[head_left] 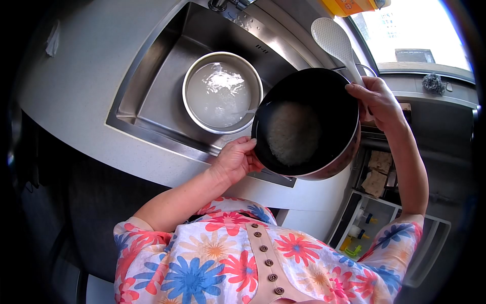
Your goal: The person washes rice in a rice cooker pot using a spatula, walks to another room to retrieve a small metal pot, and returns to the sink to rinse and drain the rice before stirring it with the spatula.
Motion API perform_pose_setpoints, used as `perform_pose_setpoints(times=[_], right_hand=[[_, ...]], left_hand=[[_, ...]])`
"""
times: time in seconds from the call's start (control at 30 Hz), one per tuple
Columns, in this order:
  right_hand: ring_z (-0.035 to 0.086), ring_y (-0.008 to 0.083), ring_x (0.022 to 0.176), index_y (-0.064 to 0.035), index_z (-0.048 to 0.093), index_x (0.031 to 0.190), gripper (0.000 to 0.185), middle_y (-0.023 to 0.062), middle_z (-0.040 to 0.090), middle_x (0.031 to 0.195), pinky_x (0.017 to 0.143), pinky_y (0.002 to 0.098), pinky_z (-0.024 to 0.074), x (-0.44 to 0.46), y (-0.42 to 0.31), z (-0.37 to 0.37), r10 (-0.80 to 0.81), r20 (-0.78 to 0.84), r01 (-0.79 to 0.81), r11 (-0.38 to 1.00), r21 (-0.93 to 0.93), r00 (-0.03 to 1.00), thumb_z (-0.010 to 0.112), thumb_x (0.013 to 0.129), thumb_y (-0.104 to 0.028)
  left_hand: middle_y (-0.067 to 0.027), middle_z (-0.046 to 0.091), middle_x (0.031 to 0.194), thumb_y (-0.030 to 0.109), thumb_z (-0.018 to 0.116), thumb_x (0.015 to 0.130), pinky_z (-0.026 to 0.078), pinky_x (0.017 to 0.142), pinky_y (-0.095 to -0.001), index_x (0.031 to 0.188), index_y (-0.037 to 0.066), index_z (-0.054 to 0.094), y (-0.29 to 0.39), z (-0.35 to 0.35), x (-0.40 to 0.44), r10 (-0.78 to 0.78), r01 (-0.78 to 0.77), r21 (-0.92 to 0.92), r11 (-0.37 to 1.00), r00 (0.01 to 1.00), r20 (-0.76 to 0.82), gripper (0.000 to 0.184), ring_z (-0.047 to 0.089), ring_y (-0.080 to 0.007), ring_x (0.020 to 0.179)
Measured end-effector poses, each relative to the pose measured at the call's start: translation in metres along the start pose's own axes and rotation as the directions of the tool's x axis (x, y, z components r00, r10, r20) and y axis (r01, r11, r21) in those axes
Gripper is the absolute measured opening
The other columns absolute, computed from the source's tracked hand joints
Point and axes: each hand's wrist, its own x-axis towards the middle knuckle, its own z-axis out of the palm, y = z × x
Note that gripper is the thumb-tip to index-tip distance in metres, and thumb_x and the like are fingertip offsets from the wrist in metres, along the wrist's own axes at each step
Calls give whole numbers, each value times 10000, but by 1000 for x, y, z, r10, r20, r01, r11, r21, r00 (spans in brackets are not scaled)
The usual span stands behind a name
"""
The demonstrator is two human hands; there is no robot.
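A dark-lined cooking pot (pixel 334 101) is tilted left over the sink's edge, with wet white rice (pixel 293 133) pooled inside. A thin stream runs from its lip into a round metal pan (pixel 190 109) of cloudy water (pixel 210 104). My left hand (pixel 237 159) is closed on the pot's near left rim, thumb at the edge. On the far right side, my right hand (pixel 380 104) grips the pot and also holds a white rice paddle (pixel 334 40) by its handle, its dimpled blade pointing up and away.
The pan stands in a stainless steel sink (pixel 157 96) with a faucet (pixel 218 4) behind. A light countertop (pixel 91 76) surrounds it. A scouring pad (pixel 433 83) lies by the window. At lower right an open drawer (pixel 430 243) holds small items.
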Motion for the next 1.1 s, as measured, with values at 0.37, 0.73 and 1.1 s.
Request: perform_pose_setpoints(times=[0.37, 0.73, 1.1], right_hand=[[520, 60, 370, 19, 585, 799, 233, 24, 570, 546, 333, 158, 415, 3, -1, 0, -5, 10, 5, 999, -47, 1000, 618, 852, -205], [487, 61, 386, -1, 577, 736, 212, 10, 531, 529, 347, 189, 373, 0, -17, 9, 2, -23, -5, 996, -87, 1000, 611, 843, -181], [492, 61, 379, -2, 579, 748, 209, 10, 540, 533, 343, 179, 388, 2, -16, 8, -9, -3, 8, 998, -67, 1000, 614, 845, -184]], left_hand=[[-90, 610, 687, 189, 463, 917, 501, 518, -318, 913, 60, 523, 1, -1, 1, -14, 14, -9, 1000, 1000, -8, 142, 620, -216, 574], [-87, 607, 683, 188, 456, 921, 499, 519, -317, 918, 61, 522, 0, -2, 1, -15, 14, -16, 1000, 1000, -13, 142, 616, -212, 570], [-94, 611, 689, 190, 455, 921, 499, 512, -316, 924, 60, 523, 1, -2, 0, -7, 7, -20, 1000, 1000, 1, 146, 615, -216, 563]])
